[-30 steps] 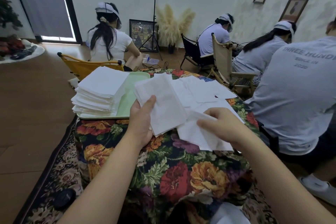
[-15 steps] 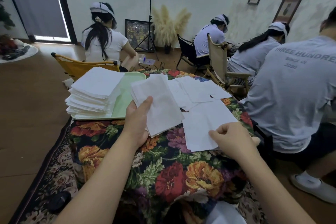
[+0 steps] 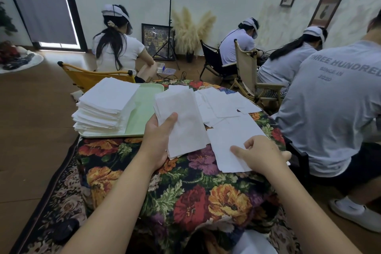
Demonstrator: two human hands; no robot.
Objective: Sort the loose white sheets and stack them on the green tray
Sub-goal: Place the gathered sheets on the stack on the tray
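- Floral tablecloth (image 3: 185,198) covers the work surface; wooden floor around it, other seated people beyond.
- Green tray (image 3: 144,107) at far left of the cloth. It holds one tall stack of white sheets (image 3: 107,105), filling its left part; right part bare.
- My left hand (image 3: 158,140) grips a thin bundle of sheets (image 3: 181,121), thumb curled over its face, bundle lifted just right of the tray.
- Loose sheets (image 3: 222,101) lie overlapping on the cloth behind the bundle.
- My right hand (image 3: 259,152) rests on the nearest single sheet (image 3: 228,140), fingers curled, thumb on the paper; whether it pinches the sheet I cannot tell.
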